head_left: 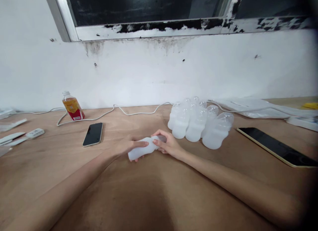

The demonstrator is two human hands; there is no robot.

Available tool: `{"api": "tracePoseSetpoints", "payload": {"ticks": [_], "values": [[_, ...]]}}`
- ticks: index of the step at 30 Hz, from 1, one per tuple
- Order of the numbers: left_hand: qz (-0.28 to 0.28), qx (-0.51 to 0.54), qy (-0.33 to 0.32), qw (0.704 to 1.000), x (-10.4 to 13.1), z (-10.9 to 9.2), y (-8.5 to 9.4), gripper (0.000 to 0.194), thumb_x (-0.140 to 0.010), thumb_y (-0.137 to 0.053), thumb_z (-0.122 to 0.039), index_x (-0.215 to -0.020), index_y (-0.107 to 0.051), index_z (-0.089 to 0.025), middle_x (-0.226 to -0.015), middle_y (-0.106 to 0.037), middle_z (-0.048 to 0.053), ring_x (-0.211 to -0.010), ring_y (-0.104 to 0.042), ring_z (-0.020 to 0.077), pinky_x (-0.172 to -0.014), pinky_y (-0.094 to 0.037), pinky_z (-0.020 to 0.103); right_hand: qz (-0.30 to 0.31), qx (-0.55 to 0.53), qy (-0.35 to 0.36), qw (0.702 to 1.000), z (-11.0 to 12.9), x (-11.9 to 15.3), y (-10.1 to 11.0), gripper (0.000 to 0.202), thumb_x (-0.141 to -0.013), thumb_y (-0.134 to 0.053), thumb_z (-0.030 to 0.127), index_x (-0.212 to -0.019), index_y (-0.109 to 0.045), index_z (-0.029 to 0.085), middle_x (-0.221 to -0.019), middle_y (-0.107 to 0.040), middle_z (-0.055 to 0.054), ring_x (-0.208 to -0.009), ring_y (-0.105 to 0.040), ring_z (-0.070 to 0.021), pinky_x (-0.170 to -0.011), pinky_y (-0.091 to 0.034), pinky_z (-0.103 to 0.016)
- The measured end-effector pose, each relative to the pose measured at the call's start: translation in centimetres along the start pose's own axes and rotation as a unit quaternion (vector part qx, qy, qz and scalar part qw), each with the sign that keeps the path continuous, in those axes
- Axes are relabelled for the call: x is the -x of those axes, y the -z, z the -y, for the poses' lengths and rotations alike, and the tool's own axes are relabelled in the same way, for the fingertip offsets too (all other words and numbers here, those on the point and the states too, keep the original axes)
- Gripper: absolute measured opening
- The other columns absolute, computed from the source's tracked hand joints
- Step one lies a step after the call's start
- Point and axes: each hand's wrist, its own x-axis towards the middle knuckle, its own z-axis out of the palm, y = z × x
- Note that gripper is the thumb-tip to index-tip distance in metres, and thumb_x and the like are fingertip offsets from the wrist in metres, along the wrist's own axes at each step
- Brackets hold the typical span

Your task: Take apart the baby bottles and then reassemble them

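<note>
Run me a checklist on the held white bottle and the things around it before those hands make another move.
1. Left grip on the white bottle: ok, thumb across it.
2. Right grip on it: ok, near the other end.
3. White bottle upright: not ok, it is held well tilted.
4. Its covered end closed: cannot tell, the right grip hides much of it.
5. Drink bottle capped: ok, white cap on.
6. Small phone apart from the left grip: ok.

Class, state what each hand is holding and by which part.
Both hold one frosted bottle: the left hand its lower body, the right hand near its clear top.
</note>
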Motion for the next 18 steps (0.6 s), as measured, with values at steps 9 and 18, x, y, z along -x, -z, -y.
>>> {"api": "tracePoseSetpoints", "payload": {"ticks": [9, 18], "values": [[-0.318, -0.444, -0.237, 0.803, -2.0, 2.4, -1.3, 0.042, -0.075, -0.041, -0.048, -0.104, -0.049, -0.017, -0.102, -0.056, 0.011, -0.1, -0.043, 0.0282, -0.085, -0.029, 0.041, -0.092, -0.154, -0.015, 0.984, -0.7, -1.1, -0.7, 0.033, -0.067, -0.057, 0.041, -0.086, -0.04, 0.021, -0.061, -0.042, 0.007, -0.039, -0.034, -0.0017, -0.033, -0.022, -0.014], [-0.325, -0.189, -0.219, 0.9, -6.7, 3.9, 1.4, 0.04, -0.078, -0.042, -0.039, -0.112, -0.037, -0.016, -0.111, -0.051, 0.008, -0.103, -0.045, 0.0232, -0.09, -0.029, 0.04, 0.17, 0.112, 0.048, 0.978, 0.1, -0.1, -2.3, 0.019, -0.074, -0.051, 0.028, -0.086, -0.058, 0.016, -0.063, -0.053, 0.001, -0.053, -0.048, -0.0068, -0.051, -0.037, -0.02]]}}
